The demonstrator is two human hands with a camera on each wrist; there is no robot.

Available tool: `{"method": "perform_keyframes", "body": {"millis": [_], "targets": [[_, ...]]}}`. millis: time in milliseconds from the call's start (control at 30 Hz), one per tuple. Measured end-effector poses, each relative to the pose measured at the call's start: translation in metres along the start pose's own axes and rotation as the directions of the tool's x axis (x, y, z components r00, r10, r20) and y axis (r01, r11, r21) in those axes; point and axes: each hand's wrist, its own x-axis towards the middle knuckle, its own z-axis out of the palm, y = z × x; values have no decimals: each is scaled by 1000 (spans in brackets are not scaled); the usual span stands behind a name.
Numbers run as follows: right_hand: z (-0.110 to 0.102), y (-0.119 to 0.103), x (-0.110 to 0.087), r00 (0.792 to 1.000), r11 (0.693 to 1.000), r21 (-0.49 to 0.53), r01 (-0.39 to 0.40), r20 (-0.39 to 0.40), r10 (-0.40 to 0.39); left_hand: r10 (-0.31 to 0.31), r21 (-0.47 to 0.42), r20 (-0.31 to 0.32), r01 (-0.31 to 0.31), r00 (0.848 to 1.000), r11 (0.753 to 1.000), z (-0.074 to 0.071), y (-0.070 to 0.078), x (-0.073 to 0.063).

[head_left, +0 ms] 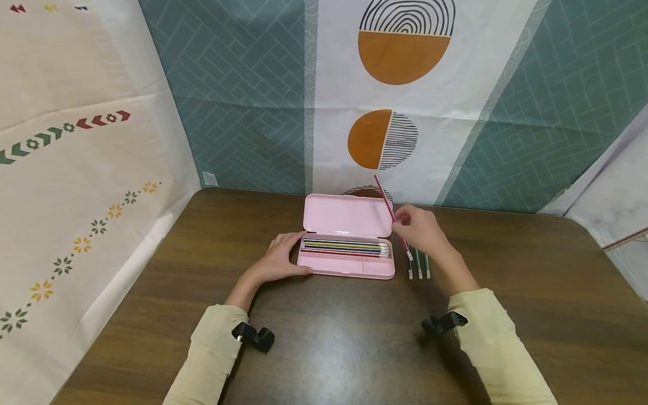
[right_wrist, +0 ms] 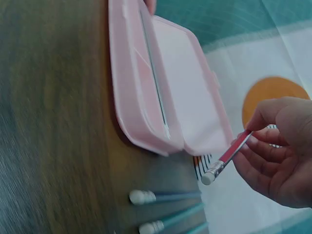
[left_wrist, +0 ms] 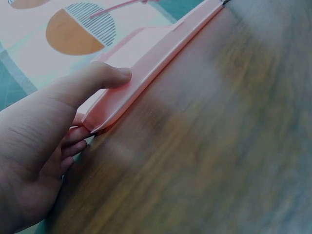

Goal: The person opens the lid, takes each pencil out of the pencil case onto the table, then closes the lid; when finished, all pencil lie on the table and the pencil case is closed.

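A pink pencil case (head_left: 329,263) lies on the table with its lid (head_left: 349,215) tipped back. Several pencils (head_left: 344,247) lie side by side in its long rear compartment, their eraser ends to the right. My left hand (head_left: 277,260) holds the case's left end, thumb on the front wall and fingers around the far side. Beyond the case's right end, my right hand (head_left: 419,228) pinches a red pencil (right_wrist: 234,148) between thumb and fingertips. That pencil is tilted, its white eraser end low and toward me. Dark and green pencils (head_left: 418,263) lie under and beside the right hand.
The brown wooden table (head_left: 334,337) ends at a patterned cloth backdrop (head_left: 243,112) behind the case. A pale cloth (head_left: 91,214) hangs along the left side. Black wrist cameras (head_left: 253,336) are strapped over both sleeves.
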Motion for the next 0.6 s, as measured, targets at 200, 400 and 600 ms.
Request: {"method": "perform_keyframes", "body": {"millis": [200,400,600], "targets": [[-15,21,-7,996,995,14,-94,-4,94,-5,5,4,5,1000,1000,-1,1,0],[-23,40,-19,983,981,69,-182,27,180,-8,7,6,8,1000,1000,0,2,-1],[-23,55,-28,968,962,117,-248,68,241,-6,4,5,6,1000,1000,1,0,0]]}}
